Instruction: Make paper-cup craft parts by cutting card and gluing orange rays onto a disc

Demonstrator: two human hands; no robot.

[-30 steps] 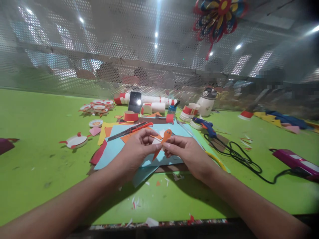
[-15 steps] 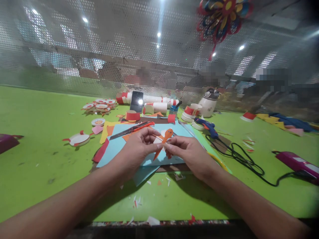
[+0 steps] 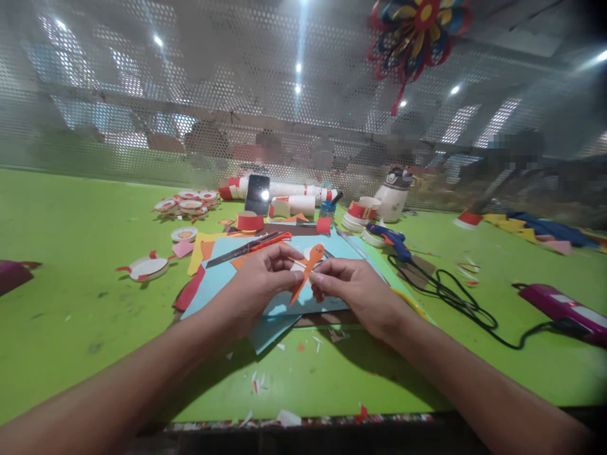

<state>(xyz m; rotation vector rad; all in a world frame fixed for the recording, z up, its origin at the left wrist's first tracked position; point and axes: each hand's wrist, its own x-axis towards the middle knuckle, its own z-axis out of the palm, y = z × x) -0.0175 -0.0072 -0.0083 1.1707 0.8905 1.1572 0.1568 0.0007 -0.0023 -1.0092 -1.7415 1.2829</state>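
An orange paper cutout (image 3: 313,258), with a rounded head, two dark eye dots and a pointed tail, is held up tilted between my hands. My left hand (image 3: 279,272) pinches it from the left, thumb and forefinger closed near its middle. My right hand (image 3: 339,278) grips its right side between thumb and fingertips. White paper shows beside the cutout, partly hidden by my fingers; whether it is joined on I cannot tell. Below lie light blue paper sheets (image 3: 220,287). Scissors with orange-red handles (image 3: 256,243) rest just beyond my left hand.
A blue hot glue gun (image 3: 396,240) with black cable lies right, near a purple power strip (image 3: 564,309). At the back stand a phone (image 3: 257,193), a white flask (image 3: 393,196) and paper cups (image 3: 363,213). Small paper plates (image 3: 190,205) are piled left. Paper scraps (image 3: 289,417) litter the front edge.
The whole view has shifted slightly, so things sit a little further left. Both hands keep their hold on the orange cutout, with hardly any movement.
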